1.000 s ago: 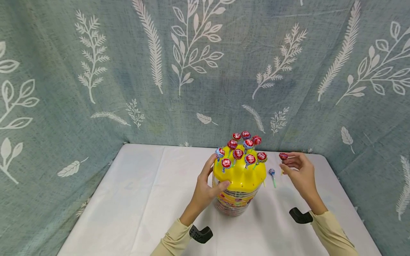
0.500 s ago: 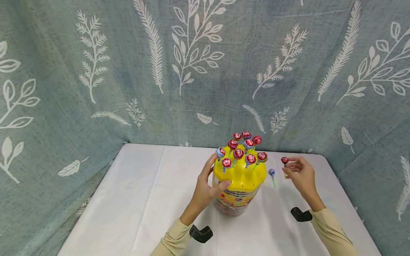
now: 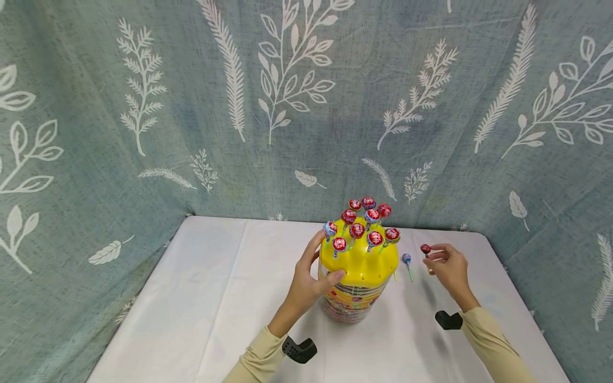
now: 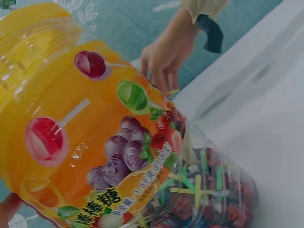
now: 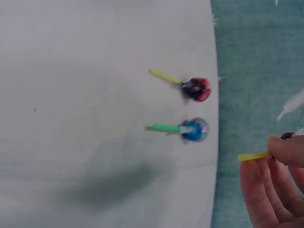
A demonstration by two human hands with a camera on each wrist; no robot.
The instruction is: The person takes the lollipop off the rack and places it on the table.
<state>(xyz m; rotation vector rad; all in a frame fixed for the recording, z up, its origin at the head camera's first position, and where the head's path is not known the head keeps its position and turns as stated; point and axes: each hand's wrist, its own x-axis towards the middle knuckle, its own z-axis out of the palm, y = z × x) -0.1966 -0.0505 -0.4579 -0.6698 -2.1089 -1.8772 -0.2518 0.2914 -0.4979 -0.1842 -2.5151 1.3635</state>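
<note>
A clear candy jar (image 4: 228, 175) with a fruit label and a yellow lid (image 3: 361, 263) stands upright on the table. Several wrapped lollipops, such as one in red and white (image 3: 339, 244), stick up from holes in the lid. My left hand (image 3: 306, 279) grips the lid's left side, thumb on its front edge and fingers round the back. To the right of the jar, my right hand (image 3: 449, 268) pinches a red-wrapped lollipop (image 3: 425, 249) by its yellow stick (image 5: 254, 156), candy end up. Below that hand's level, a blue-wrapped lollipop (image 3: 406, 259) with a green stick lies on the table.
Another lollipop (image 5: 197, 89), red with a yellow stick, lies beside the blue one; the jar mostly hides it in the head view. More lollipops (image 4: 199, 185) fill the jar. A white cloth (image 3: 230, 308) covers the table, and a patterned curtain (image 3: 306, 106) hangs behind.
My right hand has come slightly down and nearer in the head view, carrying the red lollipop. The left hand and jar have stayed in place.
</note>
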